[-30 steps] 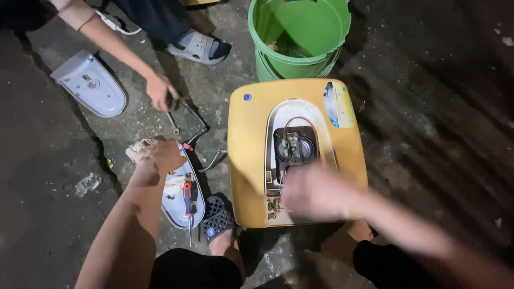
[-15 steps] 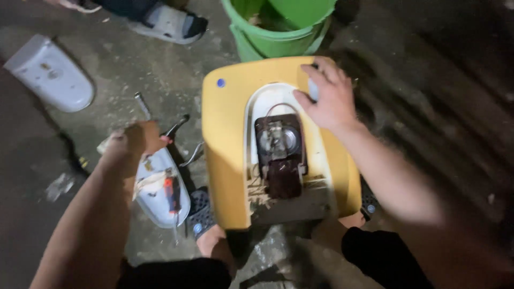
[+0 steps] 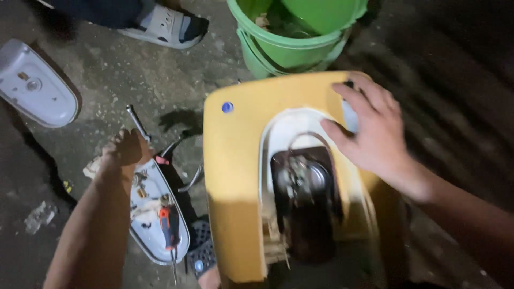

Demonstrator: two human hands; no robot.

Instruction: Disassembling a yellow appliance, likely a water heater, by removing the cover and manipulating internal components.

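The right hand (image 3: 375, 136) lies flat and open on the top of a big yellow box (image 3: 238, 182). The fingers are spread out and rest by the white rim of the hole in the box, most likely to keep the box from sliding. The box sits on the ground right in front of the person, in the middle of the view. Inside the hole there is a dark metal part (image 3: 302, 184), a bit blurry, so its small pieces are hard to make out.

The left hand (image 3: 126, 149) is curled shut into a fist, down by the ground on the left. It seems to hold a thin metal tool (image 3: 136, 122) that sticks out past it, but the grip is hard to see. Just below the hand lies a white cover (image 3: 147, 219), turned over like a tray, with an orange screwdriver (image 3: 168, 227) and small bits kept in it so they stay together.

A green bucket (image 3: 292, 45) stands behind the box. Another white cover (image 3: 32, 85) lies far left. Another person's foot in a sandal (image 3: 163, 27) is at the top.
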